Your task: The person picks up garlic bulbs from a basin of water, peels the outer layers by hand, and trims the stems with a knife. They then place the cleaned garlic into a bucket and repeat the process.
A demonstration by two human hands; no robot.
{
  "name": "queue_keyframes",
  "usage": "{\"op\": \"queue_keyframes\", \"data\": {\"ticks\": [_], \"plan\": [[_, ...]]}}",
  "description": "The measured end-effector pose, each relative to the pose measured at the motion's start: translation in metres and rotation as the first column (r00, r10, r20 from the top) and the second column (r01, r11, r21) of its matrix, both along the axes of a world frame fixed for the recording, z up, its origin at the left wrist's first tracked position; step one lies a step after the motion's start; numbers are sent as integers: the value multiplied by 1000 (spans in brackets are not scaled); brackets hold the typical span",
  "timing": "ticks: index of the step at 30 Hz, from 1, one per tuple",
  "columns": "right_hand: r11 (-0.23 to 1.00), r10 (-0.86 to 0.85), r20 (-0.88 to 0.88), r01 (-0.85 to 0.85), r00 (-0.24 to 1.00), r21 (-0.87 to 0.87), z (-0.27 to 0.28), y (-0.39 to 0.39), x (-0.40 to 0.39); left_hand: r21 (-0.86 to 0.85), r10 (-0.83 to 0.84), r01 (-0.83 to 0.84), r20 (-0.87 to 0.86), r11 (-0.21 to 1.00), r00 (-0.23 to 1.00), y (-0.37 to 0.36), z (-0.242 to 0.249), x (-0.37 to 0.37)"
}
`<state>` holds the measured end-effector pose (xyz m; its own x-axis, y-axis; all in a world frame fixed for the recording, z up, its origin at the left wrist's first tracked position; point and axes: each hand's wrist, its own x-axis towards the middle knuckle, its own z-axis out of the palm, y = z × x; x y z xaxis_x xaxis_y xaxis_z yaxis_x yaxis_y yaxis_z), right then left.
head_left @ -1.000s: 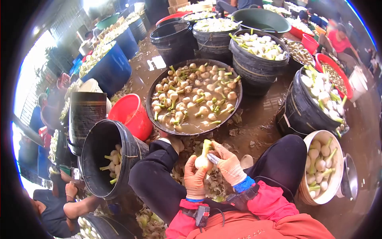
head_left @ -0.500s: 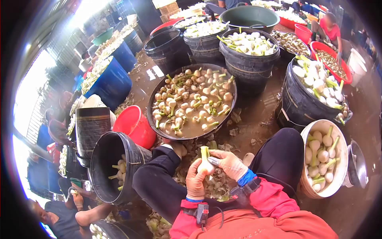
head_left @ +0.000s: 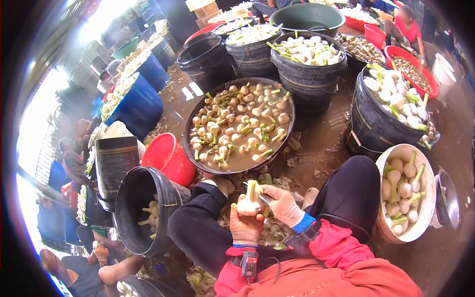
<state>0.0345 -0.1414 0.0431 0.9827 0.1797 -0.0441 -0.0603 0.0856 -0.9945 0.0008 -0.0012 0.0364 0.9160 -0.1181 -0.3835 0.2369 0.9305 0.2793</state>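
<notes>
My left hand (head_left: 247,228), in a pale orange glove, is closed around the base of a white garlic bulb (head_left: 249,204) with its green stem pointing up. My right hand (head_left: 284,205), gloved alike, is closed at the bulb's right side. A small grey metal piece, seemingly a short knife (head_left: 266,199), shows at its thumb. A loose strip of skin stands out beside the stem. Ahead of both hands, a wide dark basin (head_left: 187,143) holds many garlic bulbs in brownish water. Peelings (head_left: 277,232) lie between my legs below the hands.
On my right, a white bucket (head_left: 429,198) contains trimmed bulbs, beside a metal bowl (head_left: 448,198). A tilted black bucket (head_left: 131,198) with a few bulbs and a red bucket (head_left: 168,158) stand left. Full black buckets (head_left: 307,79) line the far side. Other people work nearby.
The bulb has tilted in my left hand, and a strip of skin now stands away from its stem. My right hand has shifted slightly along the bulb.
</notes>
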Motion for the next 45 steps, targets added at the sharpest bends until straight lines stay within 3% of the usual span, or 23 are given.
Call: {"op": "queue_keyframes", "data": {"ticks": [1, 2, 4, 5, 6, 7, 12, 14, 19, 20, 21, 22, 24, 25, 26, 28, 29, 30, 32, 33, 38, 44, 45], "plan": [[952, 49, -50, -32, 998, 306, -13, 5, 3, 11, -13, 14, -30, 1000, 999, 3, -5, 1], [950, 49, -48, -32, 998, 310, -14, 7, 3, 21, -28, 30, -62, 999, 998, 4, -8, 0], [717, 141, -238, 67, 961, 694, -12, 7, 0, 123, -19, 20, -13, 992, 1000, -2, -12, -6], [882, 124, -266, 17, 956, 471, -13, 5, 1, 466, -79, 23, 101, 885, 992, -7, -14, -11], [881, 122, -271, 21, 955, 472, -13, 3, 1, 746, -175, -23, 186, 666, 967, -10, -13, -14], [900, 123, -305, 23, 944, 436, -13, 0, 1, 800, -208, -27, 188, 599, 960, -9, -10, -13], [902, 93, -322, 58, 942, 429, -18, 9, -3, 802, -119, -189, 306, 566, 945, -6, -18, -7], [895, 147, -321, 13, 936, 446, -21, 10, -8, 533, 193, -269, 195, 802, 962, -4, -16, -1], [893, 310, -194, -215, 931, 396, -17, 11, -17, 399, 317, -238, -144, 885, 937, 31, -27, 7], [876, 356, -190, -256, 915, 409, -14, 10, -16, 477, 409, -283, -185, 832, 894, 29, -33, 9], [852, 263, -287, -83, 921, 516, -18, 16, -12, 553, 494, -312, -215, 773, 842, 23, -32, 12], [891, 175, -412, 35, 894, 453, -21, 14, -7, 533, 453, -327, -122, 780, 883, 15, -29, 11], [832, 77, -392, 158, 917, 532, -22, 13, 0, 742, 234, -262, 144, 618, 961, 0, -22, 3], [922, 110, -376, 47, 920, 385, -23, 9, 2, 744, 110, -288, 280, 603, 954, -5, -19, 7], [993, 70, -309, -35, 948, 115, -22, 9, -1, 818, -38, -339, 401, 465, 915, -13, -15, 2], [955, 253, -223, -206, 941, 213, -24, 13, -8, 869, -70, -302, 355, 393, 932, -9, -34, 1], [959, 282, -219, -281, 934, 36, -22, 12, -10, 907, -48, -321, 346, 272, 937, -3, -46, 3], [959, 281, -221, -280, 934, 36, -24, 13, -11, 908, -48, -318, 343, 273, 938, -1, -42, 3], [958, 286, -245, -283, 926, 47, -32, 17, -10, 816, 148, -193, 133, 545, 980, 3, -34, 7], [970, 218, -175, -232, 960, -66, -22, 13, -7, 867, 207, -119, 19, 483, 978, 5, -23, 10], [994, -67, -191, 48, 979, -100, -61, 9, 14, 726, 125, -84, -3, 682, 992, -1, -23, 3], [861, -477, -193, 412, 857, -299, -94, -7, 37, 522, -106, 26, 123, 853, 987, 0, 4, -10], [848, -450, -206, 344, 869, -404, -95, -10, 38, 467, -84, -8, 176, 884, 981, 0, 5, -10]]}}
